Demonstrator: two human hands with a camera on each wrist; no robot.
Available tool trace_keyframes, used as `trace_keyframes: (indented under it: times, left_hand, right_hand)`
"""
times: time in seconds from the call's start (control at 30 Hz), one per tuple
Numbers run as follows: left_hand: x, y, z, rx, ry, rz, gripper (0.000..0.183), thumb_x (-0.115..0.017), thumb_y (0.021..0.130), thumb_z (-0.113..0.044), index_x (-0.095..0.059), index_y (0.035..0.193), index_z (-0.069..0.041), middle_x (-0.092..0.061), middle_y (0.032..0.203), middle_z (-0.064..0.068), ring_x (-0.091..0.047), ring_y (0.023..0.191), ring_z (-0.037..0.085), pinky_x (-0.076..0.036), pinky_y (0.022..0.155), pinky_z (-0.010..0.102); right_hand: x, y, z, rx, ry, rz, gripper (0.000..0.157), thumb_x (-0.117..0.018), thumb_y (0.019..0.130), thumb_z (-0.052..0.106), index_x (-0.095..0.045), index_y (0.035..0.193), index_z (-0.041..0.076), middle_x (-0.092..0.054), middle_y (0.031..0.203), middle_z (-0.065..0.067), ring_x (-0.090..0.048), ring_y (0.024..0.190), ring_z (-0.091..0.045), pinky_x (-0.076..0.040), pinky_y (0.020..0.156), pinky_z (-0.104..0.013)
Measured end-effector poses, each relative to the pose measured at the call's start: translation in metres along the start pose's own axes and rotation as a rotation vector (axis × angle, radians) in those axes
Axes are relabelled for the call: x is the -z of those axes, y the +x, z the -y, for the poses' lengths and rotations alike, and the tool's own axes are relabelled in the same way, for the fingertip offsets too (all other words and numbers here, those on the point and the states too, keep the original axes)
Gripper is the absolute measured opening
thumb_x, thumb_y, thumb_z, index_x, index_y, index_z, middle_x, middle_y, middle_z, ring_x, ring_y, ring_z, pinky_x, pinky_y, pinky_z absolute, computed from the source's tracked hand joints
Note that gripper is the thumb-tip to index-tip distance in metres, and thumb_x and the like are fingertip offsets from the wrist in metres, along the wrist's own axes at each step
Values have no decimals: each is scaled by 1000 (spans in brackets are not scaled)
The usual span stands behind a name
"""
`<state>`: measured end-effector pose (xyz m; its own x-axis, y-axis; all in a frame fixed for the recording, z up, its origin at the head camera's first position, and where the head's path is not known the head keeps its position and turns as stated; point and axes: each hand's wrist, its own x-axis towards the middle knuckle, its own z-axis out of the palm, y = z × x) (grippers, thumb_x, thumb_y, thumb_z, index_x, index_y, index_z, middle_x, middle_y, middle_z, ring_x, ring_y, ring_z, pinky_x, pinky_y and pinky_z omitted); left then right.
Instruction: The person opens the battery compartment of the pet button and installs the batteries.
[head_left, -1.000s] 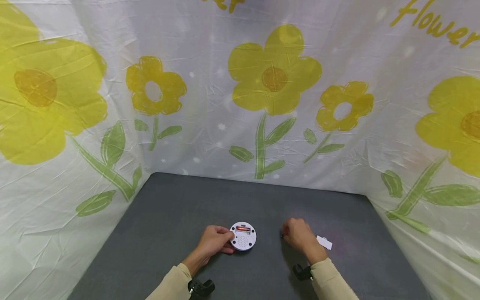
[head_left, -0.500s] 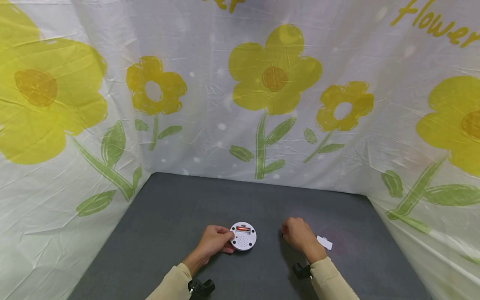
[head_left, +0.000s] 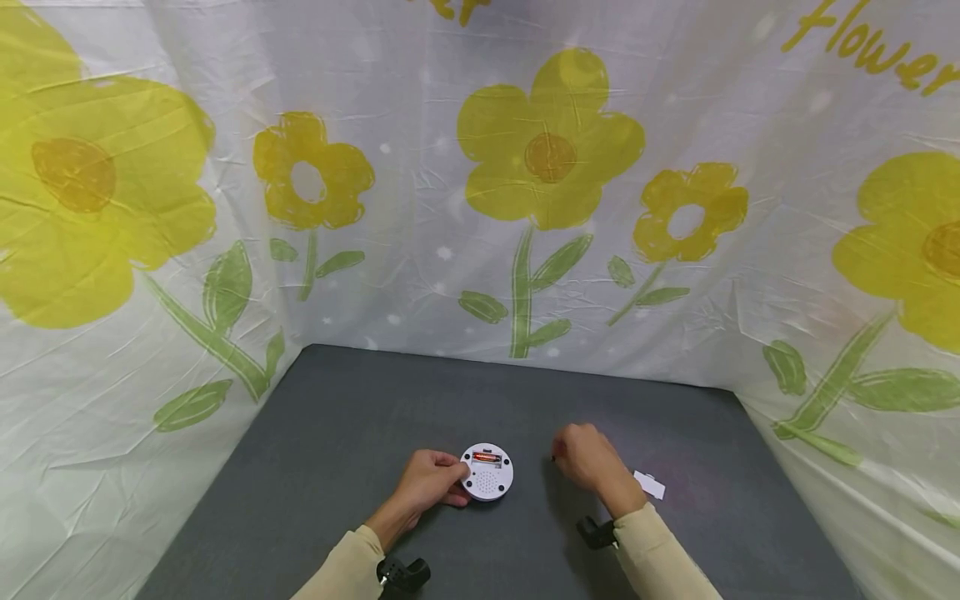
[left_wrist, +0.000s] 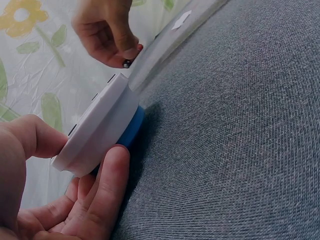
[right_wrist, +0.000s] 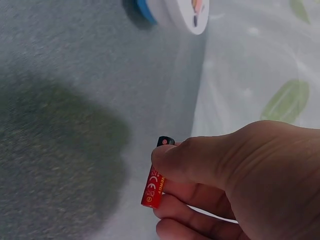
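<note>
A round white device with a blue part beneath shows its underside, with small dark feet and a grille of holes. One red battery lies in its uncovered compartment. My left hand grips the device's left edge, thumb on top and fingers below, as the left wrist view also shows. To the right, my right hand pinches a red and black battery between thumb and fingers. That battery is mostly hidden by the hand in the head view.
A small white battery cover lies on the dark grey table, right of my right hand. A pale curtain printed with yellow flowers surrounds the table's back and sides.
My right hand, with the battery, has shifted slightly left and away from me, toward the device. My left hand, the device and the cover have stayed in place.
</note>
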<state>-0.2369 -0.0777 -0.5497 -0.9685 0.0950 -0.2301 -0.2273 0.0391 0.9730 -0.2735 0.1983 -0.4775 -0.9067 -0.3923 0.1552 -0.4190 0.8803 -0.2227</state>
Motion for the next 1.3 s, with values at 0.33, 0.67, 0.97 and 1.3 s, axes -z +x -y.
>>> trace_keyframes:
  times: [0.33, 0.67, 0.97, 1.3]
  left_hand:
    - [1, 2, 2, 3, -7, 5, 28, -67, 83, -11, -67, 104, 7, -73, 83, 12, -73, 64, 19, -64, 60, 33]
    - [2, 1, 2, 6, -7, 3, 29, -67, 82, -11, -67, 104, 7, -73, 83, 11, -73, 64, 20, -64, 59, 33]
    - [3, 0, 2, 3, -18, 13, 29, -66, 83, -11, -66, 104, 7, -74, 82, 12, -73, 64, 20, -64, 60, 33]
    - [1, 0, 1, 5, -14, 2, 25, -66, 81, -11, -69, 99, 6, -74, 80, 13, -73, 64, 20, -64, 59, 34]
  right_hand:
    - [13, 12, 22, 57, 17, 15, 10, -74, 80, 4, -73, 78, 14, -65, 71, 4, -60, 65, -14, -52, 57, -32]
    - [19, 25, 46, 95, 33, 45, 13, -71, 83, 4, -75, 83, 16, -67, 75, 4, -60, 66, -12, -52, 58, -31]
    - [16, 34, 64, 132, 21, 54, 11, -70, 82, 5, -73, 83, 16, -67, 76, 4, -61, 66, -12, -52, 58, -30]
    - [14, 40, 81, 165, 28, 65, 10, -71, 83, 6, -74, 83, 15, -69, 78, 3, -62, 68, -13, -52, 57, -29]
